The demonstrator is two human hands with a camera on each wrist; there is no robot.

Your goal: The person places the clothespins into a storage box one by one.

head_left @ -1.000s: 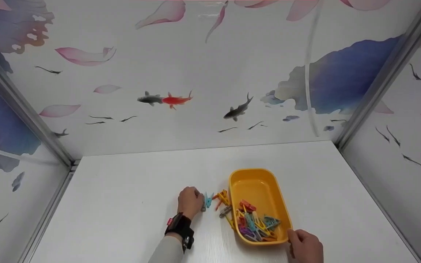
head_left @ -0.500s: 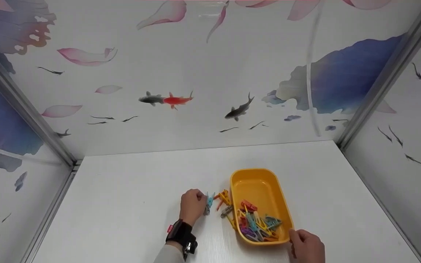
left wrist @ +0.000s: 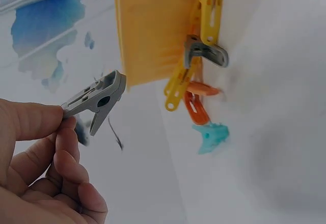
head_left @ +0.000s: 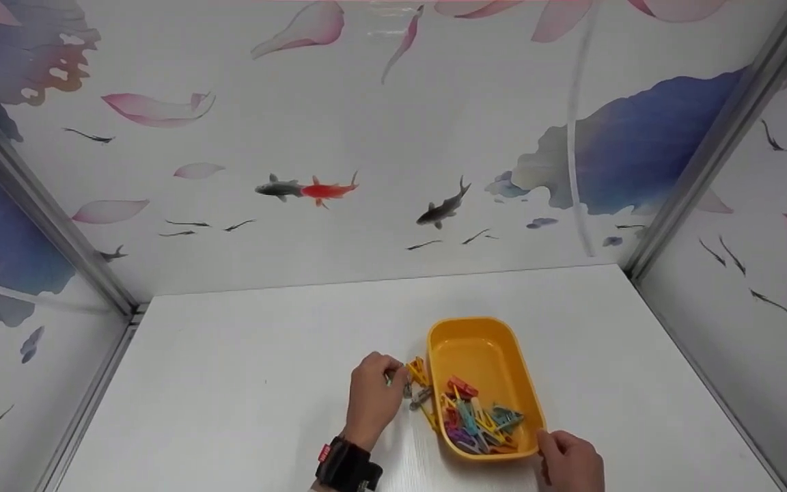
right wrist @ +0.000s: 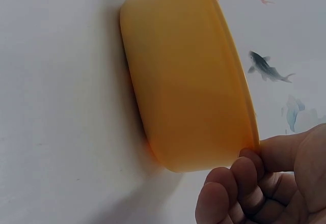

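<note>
left hand (left wrist: 35,168) pinches grey clothespin (left wrist: 97,99); right hand (right wrist: 265,183) grips yellow tub (right wrist: 188,76).

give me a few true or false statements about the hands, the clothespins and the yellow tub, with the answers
1. The left hand pinches a grey clothespin. True.
2. The yellow tub is empty. False: a heap of coloured clothespins lies in its near end.
3. The right hand grips the tub's near corner. True.
4. All loose clothespins are inside the tub. False: several, including a teal clothespin and an orange clothespin, lie on the white table beside the tub.
5. The left hand holds the grey clothespin over the tub. False: it is beside the tub's left wall.
</note>
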